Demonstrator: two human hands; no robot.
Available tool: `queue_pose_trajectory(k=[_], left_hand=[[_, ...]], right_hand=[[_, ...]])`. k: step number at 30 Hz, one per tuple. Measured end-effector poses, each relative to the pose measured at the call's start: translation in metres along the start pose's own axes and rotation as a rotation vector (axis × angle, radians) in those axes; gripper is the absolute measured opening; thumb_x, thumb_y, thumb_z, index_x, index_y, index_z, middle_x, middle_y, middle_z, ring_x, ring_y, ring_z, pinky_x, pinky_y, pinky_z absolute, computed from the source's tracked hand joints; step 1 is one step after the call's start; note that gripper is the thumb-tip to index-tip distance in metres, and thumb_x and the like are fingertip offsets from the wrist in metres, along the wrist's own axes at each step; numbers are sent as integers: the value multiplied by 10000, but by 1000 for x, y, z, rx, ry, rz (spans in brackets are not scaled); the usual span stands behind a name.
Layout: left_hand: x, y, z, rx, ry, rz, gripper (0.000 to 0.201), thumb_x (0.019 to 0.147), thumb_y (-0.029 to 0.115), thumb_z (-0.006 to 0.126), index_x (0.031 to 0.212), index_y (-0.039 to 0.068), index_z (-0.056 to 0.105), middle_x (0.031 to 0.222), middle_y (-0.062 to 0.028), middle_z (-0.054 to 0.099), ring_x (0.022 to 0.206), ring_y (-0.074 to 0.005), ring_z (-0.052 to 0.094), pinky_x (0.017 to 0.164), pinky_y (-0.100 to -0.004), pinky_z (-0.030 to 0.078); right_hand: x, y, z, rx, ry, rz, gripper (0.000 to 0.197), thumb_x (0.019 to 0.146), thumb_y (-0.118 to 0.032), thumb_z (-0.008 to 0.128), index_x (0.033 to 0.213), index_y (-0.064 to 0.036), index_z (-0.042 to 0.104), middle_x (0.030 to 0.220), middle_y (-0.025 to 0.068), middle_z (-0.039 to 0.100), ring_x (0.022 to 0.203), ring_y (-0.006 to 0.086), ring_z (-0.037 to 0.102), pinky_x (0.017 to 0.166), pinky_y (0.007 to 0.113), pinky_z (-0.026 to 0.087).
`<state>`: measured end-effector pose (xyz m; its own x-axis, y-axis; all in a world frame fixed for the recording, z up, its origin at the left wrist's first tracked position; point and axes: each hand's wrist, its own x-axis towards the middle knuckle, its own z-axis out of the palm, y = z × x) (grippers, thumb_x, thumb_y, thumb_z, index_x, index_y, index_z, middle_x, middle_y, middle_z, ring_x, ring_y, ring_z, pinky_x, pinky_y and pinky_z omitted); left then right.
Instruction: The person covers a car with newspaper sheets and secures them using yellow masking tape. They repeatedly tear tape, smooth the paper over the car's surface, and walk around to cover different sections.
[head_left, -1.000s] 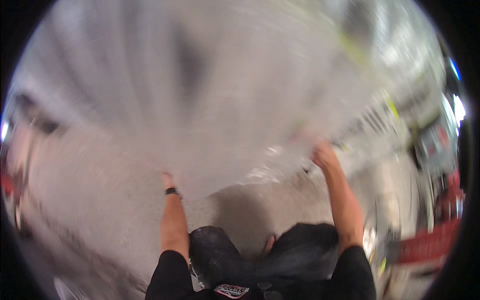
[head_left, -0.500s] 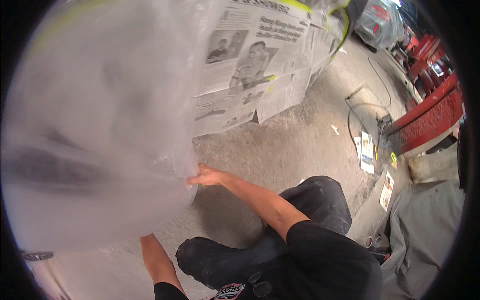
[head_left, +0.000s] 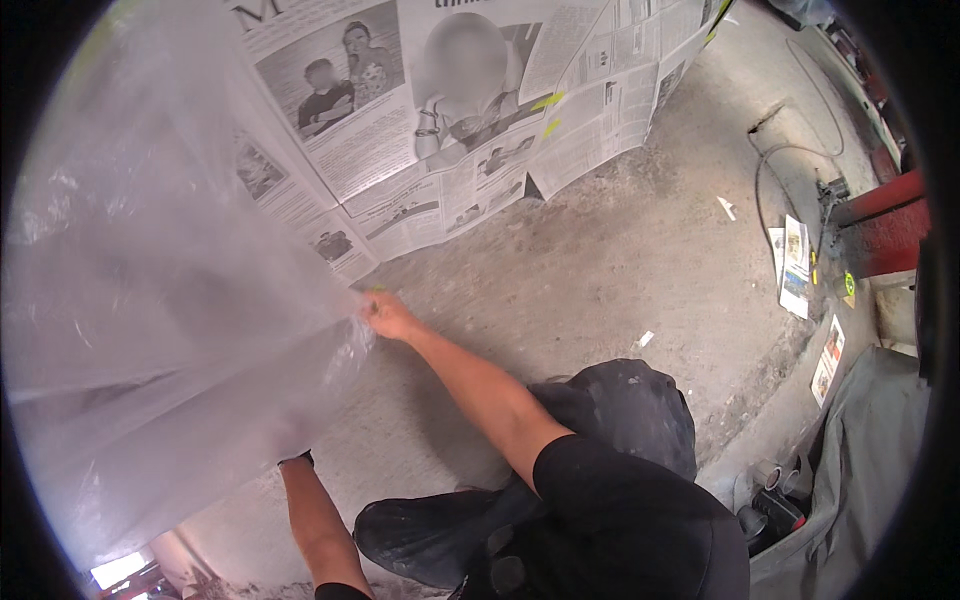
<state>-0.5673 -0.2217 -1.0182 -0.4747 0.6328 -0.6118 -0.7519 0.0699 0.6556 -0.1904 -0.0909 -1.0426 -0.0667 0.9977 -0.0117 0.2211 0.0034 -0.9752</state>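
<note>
A large translucent plastic sheet (head_left: 170, 290) hangs across the left side, partly over newspaper sheets (head_left: 390, 190) joined with bits of yellow-green tape. My right hand (head_left: 388, 315) is closed on the sheet's right edge, which gathers into folds at the fingers. A speck of yellow-green shows by those fingertips. Lower down, my left hand (head_left: 290, 436) is behind the plastic, only faintly visible through it. A dark band circles the left wrist. Its fingers are too blurred to read.
Below the newspaper lies a stained concrete floor (head_left: 600, 260) with paper scraps. At the right are a cable (head_left: 762, 175), printed sheets (head_left: 793, 270), a red metal base (head_left: 880, 228) and a grey cloth cover (head_left: 870, 450). Round tubes (head_left: 768, 475) stand near my knee.
The plastic's lower right edge has swung left and up, uncovering more newspaper. My right hand has shifted slightly left and up with it. The view has turned and moved closer to the newspaper.
</note>
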Motion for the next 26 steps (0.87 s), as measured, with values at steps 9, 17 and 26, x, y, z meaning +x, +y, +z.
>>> queue_pose_trajectory(k=[9, 17, 26], left_hand=[[-9, -56, 59, 589, -221, 529, 233, 969, 273, 518, 1039, 85, 637, 1023, -64, 689, 935, -219, 630, 775, -392, 518], [-32, -82, 78, 134, -206, 116, 237, 989, 201, 493, 1098, 36, 624, 1100, -120, 671, 989, -265, 639, 862, -419, 541], [-54, -104, 58, -82, 8, -94, 249, 995, 172, 509, 1142, -1, 611, 1121, -151, 669, 1070, -289, 637, 908, -405, 568]], right_hand=[[96, -5, -21, 1122, 392, 425, 255, 852, 59, 466, 1052, 27, 621, 931, 123, 659, 827, 228, 650, 734, 341, 532], [106, 14, -32, 1213, 525, 544, 225, 824, 43, 524, 1029, 27, 614, 944, 129, 649, 827, 235, 625, 737, 350, 516], [111, 23, -42, 1200, 654, 357, 353, 831, -79, 645, 1172, -40, 563, 1058, 115, 634, 942, 292, 632, 824, 432, 521]])
